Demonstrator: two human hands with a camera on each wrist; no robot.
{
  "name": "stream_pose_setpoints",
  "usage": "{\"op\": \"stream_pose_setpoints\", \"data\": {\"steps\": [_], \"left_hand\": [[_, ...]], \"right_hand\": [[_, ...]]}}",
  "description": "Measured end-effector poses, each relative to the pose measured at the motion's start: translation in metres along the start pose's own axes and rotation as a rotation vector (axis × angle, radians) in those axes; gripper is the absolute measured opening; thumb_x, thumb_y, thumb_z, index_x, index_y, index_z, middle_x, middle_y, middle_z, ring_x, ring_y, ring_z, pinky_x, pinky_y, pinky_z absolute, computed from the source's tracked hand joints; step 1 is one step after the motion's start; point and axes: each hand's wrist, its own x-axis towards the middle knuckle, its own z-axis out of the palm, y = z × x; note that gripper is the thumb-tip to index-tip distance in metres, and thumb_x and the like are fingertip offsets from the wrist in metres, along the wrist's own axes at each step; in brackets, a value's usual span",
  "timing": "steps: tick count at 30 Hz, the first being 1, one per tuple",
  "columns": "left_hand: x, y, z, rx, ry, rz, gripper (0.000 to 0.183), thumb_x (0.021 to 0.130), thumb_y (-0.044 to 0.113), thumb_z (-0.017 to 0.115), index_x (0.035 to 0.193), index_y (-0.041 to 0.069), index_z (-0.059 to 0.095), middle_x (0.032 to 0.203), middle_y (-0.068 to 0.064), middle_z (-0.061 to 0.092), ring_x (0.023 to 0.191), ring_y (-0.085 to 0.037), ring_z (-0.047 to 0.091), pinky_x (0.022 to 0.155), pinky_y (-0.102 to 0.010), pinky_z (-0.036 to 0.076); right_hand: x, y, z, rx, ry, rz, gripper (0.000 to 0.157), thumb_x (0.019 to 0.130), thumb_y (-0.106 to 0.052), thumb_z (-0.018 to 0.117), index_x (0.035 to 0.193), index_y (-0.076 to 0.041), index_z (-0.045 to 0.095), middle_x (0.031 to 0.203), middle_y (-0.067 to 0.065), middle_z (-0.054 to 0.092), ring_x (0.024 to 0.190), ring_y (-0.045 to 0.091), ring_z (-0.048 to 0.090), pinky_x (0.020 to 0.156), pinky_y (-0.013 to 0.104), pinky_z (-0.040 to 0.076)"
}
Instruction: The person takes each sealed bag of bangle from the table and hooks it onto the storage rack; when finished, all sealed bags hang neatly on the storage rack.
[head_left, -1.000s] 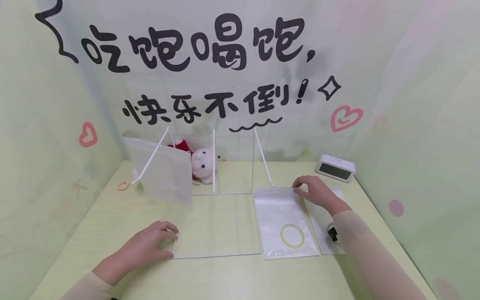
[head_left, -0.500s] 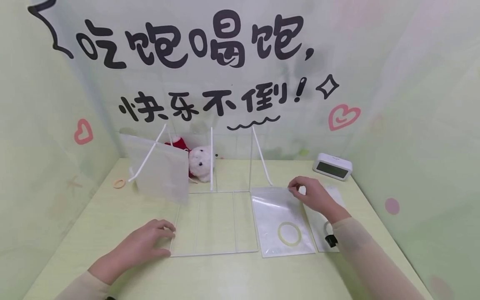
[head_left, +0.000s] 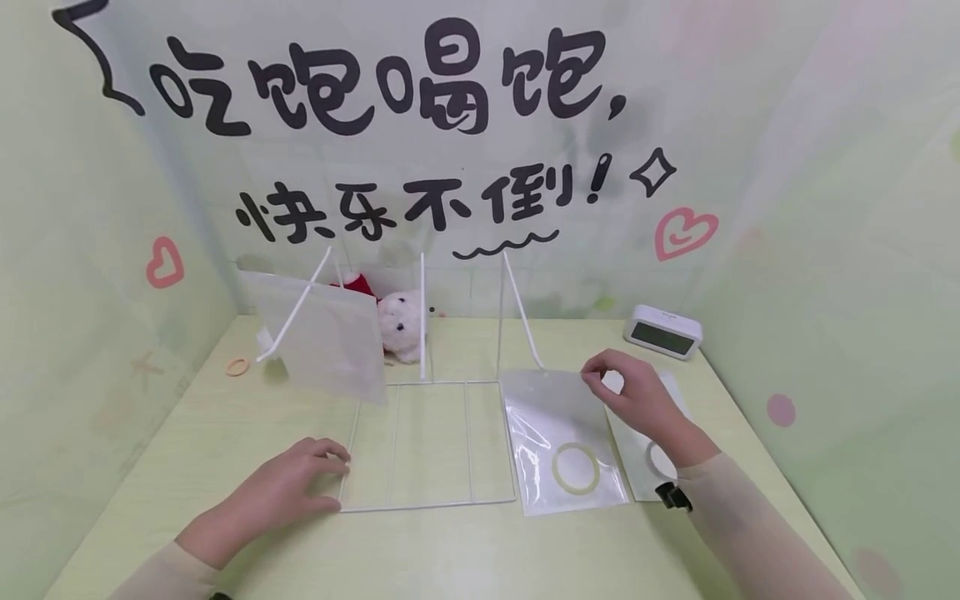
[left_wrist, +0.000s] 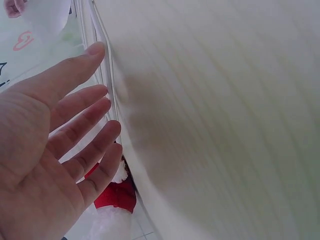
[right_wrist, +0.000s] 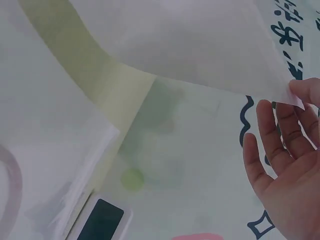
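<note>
At its upper right corner, my right hand [head_left: 633, 404] pinches a flat translucent plastic bag [head_left: 536, 429] between thumb and index finger. A pale yellow ring shape [head_left: 556, 471] shows on the bag's lower part. In the right wrist view the bag's corner is lifted, while the other fingers [right_wrist: 272, 137] spread loosely below. My left hand [head_left: 277, 487] is at the left side of a white wire rack [head_left: 427, 507], fingertips right at its base wire. Seen from the left wrist, its fingers are relaxed and grip nothing. Another translucent bag [head_left: 322, 342] hangs on the rack's left slanted arm.
A second flat bag [head_left: 637, 462] lies at the right, partly under my right forearm. A white digital clock [head_left: 663, 333] stands at the back right. Behind the rack sits a plush toy [head_left: 401, 321] with red cloth. An orange ring [head_left: 237, 367] lies at the left.
The pinched bag's upper end is raised a little, and my right hand has shifted slightly. The hanging bag has swung a little. My left hand stays at the rack as the head view drifts.
</note>
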Motion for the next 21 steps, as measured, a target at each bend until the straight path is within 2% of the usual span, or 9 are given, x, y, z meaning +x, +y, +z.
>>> {"op": "stream_pose_setpoints", "data": {"steps": [11, 21], "left_hand": [[0.001, 0.001, 0.000, -0.013, 0.007, -0.012, 0.038, 0.072, 0.028, 0.092, 0.107, 0.017, 0.079, 0.124, 0.004, 0.069, 0.115, -0.027, 0.064, 0.095, -0.045, 0.060], [0.001, 0.000, 0.001, -0.015, -0.001, -0.011, 0.039, 0.072, 0.028, 0.092, 0.107, 0.017, 0.079, 0.124, 0.005, 0.068, 0.115, -0.026, 0.064, 0.095, -0.045, 0.060]], "right_hand": [[0.006, -0.027, -0.019, 0.003, 0.087, -0.066, 0.007, 0.094, -0.006, 0.072, 0.098, -0.012, 0.073, 0.090, -0.008, 0.070, 0.086, 0.006, 0.063, 0.080, 0.013, 0.049], [0.008, -0.054, -0.032, 0.065, 0.134, -0.170, 0.018, 0.087, 0.004, 0.074, 0.096, -0.011, 0.072, 0.089, -0.005, 0.069, 0.085, 0.008, 0.063, 0.084, 0.012, 0.049]]}}
